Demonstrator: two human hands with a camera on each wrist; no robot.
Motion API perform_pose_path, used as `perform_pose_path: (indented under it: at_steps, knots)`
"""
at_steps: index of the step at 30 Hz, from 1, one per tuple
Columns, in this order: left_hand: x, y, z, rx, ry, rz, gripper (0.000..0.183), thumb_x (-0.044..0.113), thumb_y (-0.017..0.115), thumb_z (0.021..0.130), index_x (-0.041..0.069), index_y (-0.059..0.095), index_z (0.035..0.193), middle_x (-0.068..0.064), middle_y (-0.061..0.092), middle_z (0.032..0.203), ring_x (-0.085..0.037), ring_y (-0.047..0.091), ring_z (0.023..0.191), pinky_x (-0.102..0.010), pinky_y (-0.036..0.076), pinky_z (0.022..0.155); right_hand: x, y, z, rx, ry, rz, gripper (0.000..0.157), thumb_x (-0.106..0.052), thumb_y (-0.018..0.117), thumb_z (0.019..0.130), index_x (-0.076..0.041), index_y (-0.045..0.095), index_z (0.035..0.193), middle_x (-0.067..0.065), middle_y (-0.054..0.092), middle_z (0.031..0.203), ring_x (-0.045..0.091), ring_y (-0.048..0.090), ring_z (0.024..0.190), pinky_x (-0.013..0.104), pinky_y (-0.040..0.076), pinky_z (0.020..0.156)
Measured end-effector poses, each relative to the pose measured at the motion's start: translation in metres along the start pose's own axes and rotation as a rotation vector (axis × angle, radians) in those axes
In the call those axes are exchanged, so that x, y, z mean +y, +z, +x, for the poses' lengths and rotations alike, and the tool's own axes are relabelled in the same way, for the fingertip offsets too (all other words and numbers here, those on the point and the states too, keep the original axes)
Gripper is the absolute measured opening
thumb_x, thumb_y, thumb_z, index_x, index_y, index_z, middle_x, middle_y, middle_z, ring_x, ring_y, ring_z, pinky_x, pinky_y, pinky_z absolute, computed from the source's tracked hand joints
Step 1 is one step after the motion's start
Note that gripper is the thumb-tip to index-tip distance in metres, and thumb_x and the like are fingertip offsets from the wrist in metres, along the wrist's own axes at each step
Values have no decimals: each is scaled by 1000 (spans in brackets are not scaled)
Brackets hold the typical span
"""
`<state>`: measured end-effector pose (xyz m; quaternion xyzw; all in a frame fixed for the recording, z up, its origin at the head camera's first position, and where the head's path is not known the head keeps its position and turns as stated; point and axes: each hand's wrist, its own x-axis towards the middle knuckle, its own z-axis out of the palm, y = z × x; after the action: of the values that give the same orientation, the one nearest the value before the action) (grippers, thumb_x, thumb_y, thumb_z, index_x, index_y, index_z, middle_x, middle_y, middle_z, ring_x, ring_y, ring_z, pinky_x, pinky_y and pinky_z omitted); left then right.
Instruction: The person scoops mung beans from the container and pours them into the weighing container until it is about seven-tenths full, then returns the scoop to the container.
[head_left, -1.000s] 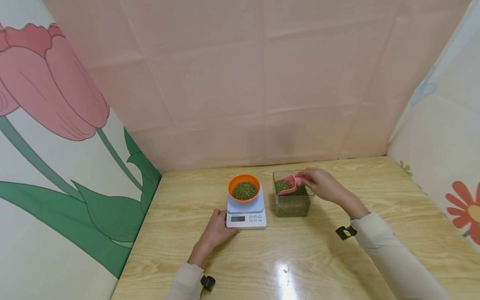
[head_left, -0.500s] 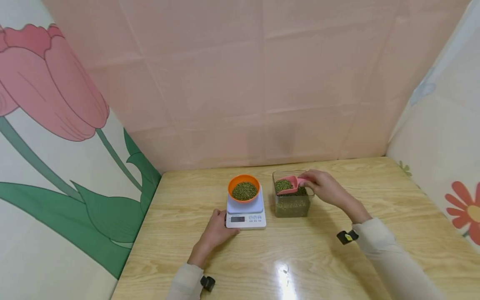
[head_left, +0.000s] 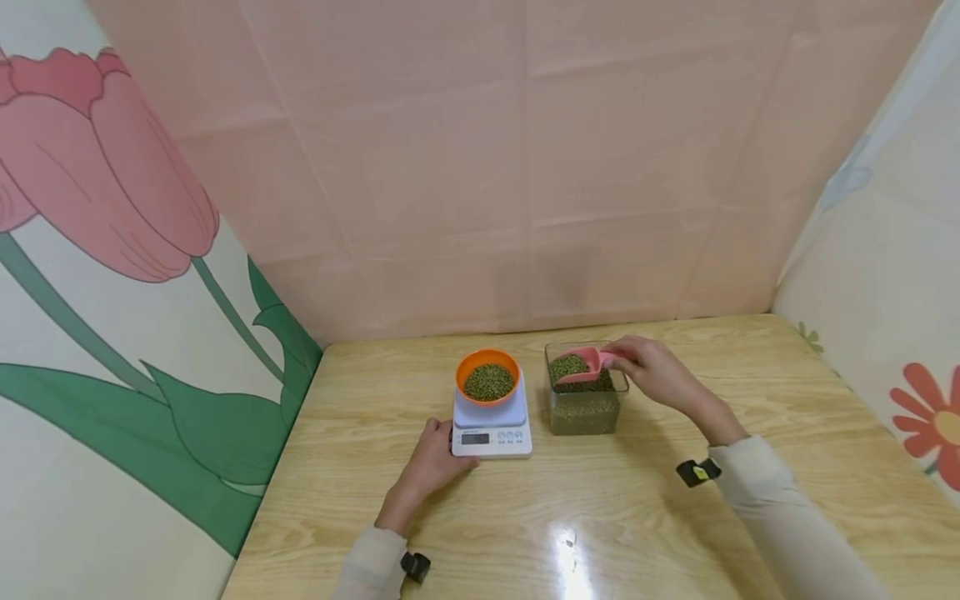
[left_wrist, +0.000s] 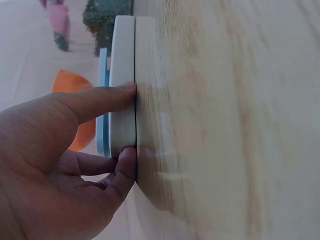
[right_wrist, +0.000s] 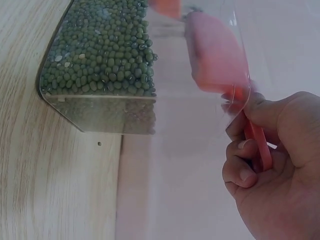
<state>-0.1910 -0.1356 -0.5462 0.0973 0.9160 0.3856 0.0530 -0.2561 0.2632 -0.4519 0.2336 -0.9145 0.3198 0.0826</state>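
Note:
In the head view my left hand [head_left: 433, 461] grips the front left corner of a white kitchen scale [head_left: 517, 450]. The left wrist view shows thumb and fingertips against its sides, near the wood. An orange bowl [head_left: 468, 364] holding green mung beans [head_left: 490, 382] stands on the scale's platform. My right hand [head_left: 654, 372] holds a pink scoop [head_left: 592, 360] by its handle, fingers curled round it in the right wrist view. The scoop is inside a clear container [right_wrist: 150, 112], above the beans [right_wrist: 110, 55] there. Green beans show at the scoop's mouth.
The container stands a little right of the scale on a wood-grain table [head_left: 495, 525]. A pink covering [head_left: 435, 167] rises behind the table's back edge. Walls with painted flowers [head_left: 112, 167] flank both sides. The scale's display digits are too small to read.
The scoop has risen slightly within the container and levelled a little, and my right hand has shifted slightly to the right with it. My left hand, the scale and the bowl stay put.

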Motion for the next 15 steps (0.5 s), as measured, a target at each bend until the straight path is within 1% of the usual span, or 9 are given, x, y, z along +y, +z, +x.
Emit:
perform_pose_path:
  at_steps: [5, 11, 15]
  knots:
    - [1, 0, -1, -1, -3, 4, 73, 21, 92, 84, -2, 60, 145, -10, 54, 114, -22, 43, 99, -36, 42, 89, 3, 0, -1, 24, -6, -4, 21, -9, 65, 106, 3, 75, 120, 20, 77, 111, 33, 73, 99, 47, 56, 83]
    - [4, -1, 0, -6, -14, -4, 72, 21, 91, 85, -2, 59, 146, -11, 52, 114, -22, 43, 99, -37, 42, 89, 4, -2, -1, 26, 14, 21, 24, -12, 63, 107, 4, 74, 122, 22, 76, 115, 39, 73, 106, 56, 56, 89]
    - [3, -1, -1, -4, -19, -2, 72, 20, 92, 84, -2, 60, 145, -10, 52, 113, -22, 44, 98, -37, 42, 89, 5, -2, -1, 27, 9, 27, 25, -13, 63, 108, 3, 74, 123, 21, 76, 116, 39, 73, 106, 56, 56, 90]
